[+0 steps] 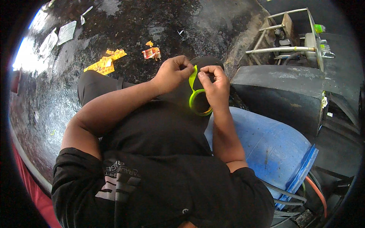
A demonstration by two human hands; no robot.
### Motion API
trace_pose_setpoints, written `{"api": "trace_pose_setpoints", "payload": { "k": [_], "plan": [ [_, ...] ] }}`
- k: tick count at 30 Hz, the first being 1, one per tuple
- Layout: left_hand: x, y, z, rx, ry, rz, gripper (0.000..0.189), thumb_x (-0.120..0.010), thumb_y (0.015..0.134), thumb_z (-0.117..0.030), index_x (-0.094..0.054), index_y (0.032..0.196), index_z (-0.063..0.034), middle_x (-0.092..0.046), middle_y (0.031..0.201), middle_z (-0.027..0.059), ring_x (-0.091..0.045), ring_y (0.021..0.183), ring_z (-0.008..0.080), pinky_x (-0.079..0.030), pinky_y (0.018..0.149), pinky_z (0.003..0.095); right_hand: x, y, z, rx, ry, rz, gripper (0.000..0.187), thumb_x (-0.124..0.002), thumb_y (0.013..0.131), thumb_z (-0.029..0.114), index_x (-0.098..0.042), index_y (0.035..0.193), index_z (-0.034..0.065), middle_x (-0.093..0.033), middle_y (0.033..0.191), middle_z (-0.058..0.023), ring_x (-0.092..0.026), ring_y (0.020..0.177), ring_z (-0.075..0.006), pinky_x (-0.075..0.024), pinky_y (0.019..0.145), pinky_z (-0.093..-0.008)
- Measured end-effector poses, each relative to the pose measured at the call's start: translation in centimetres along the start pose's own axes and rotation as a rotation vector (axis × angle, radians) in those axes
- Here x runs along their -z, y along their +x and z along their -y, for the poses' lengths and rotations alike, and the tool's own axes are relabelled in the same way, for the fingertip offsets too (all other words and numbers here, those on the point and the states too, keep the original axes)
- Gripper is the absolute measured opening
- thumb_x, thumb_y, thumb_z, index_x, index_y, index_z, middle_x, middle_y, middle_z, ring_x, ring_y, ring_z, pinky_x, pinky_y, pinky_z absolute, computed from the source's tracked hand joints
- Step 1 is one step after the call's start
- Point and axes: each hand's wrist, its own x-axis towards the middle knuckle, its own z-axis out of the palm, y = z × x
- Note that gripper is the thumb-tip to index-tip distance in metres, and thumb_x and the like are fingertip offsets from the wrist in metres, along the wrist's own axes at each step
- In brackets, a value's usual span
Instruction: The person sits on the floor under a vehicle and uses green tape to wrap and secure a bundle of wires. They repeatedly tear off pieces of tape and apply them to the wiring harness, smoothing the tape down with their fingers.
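A roll of neon yellow-green tape (191,101) hangs over my lap, with a loose strip (193,77) rising from it. The end of that strip is pinched between the thumb and fingers of my left hand (174,71). Close beside it, to the right, my right hand (216,84) has thumb and forefinger curled near each other. Part of the roll passes behind the right hand, and whether its hidden fingers hold the roll cannot be told.
A blue plastic barrel (265,139) lies at my right, with hoses (288,195) beside its rim. Beyond stands a metal-tube frame (281,50). Torn yellow paper (104,65), a red-and-white scrap (152,53) and white sheets (66,32) lie on the dark, stained floor (128,28).
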Motion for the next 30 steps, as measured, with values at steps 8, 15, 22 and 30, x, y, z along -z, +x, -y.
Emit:
{"api": "trace_pose_setpoints", "payload": {
  "k": [8, 15, 22, 30],
  "plan": [
    [-0.3, -0.2, -0.6, -0.157, 0.083, 0.008, 0.013, -0.073, 0.090, -0.014, -0.066, 0.091, -0.0033, -0.066, 0.084, 0.0048, -0.061, 0.079, 0.0100, -0.051, 0.070, 0.0314, -0.5, 0.2, 0.2, 0.171, -0.372, -0.027, 0.011, -0.073, 0.086, 0.013, -0.070, 0.092, 0.0051, -0.070, 0.093, -0.0099, -0.068, 0.090, -0.0303, -0.0521, 0.081, -0.0427],
    [0.1, -0.2, -0.4, 0.046, -0.189, 0.142, 0.008, -0.067, 0.096, -0.011, -0.064, 0.099, -0.0043, -0.064, 0.089, 0.0010, -0.057, 0.084, 0.0084, -0.048, 0.076, 0.0273, -1.7, -0.5, -0.9, -0.264, 0.205, -0.009, 0.009, -0.066, 0.095, 0.012, -0.069, 0.095, 0.0036, -0.067, 0.089, -0.0012, -0.061, 0.083, -0.0103, -0.0485, 0.074, -0.0288],
    [1.8, 0.5, -0.4, -0.036, -0.402, 0.213, 0.021, -0.062, 0.096, 0.002, -0.064, 0.116, -0.0040, -0.062, 0.106, 0.0009, -0.057, 0.102, 0.0112, -0.048, 0.088, 0.0299, -0.7, 0.5, -0.4, -0.400, 0.524, 0.103, 0.010, -0.064, 0.095, 0.009, -0.070, 0.097, 0.0011, -0.065, 0.089, 0.0013, -0.058, 0.083, -0.0074, -0.0450, 0.078, -0.0234],
    [4.1, 1.4, -4.8, -0.936, 0.689, 0.191, 0.038, -0.074, 0.075, 0.000, -0.073, 0.109, -0.0177, -0.063, 0.109, 0.0046, -0.064, 0.100, 0.0263, -0.050, 0.084, 0.0407, -0.3, 1.5, -0.6, -0.433, 0.574, 0.244, 0.015, -0.065, 0.090, 0.009, -0.069, 0.102, 0.0021, -0.066, 0.093, -0.0011, -0.060, 0.088, -0.0098, -0.0458, 0.085, -0.0259]
  ]
}}
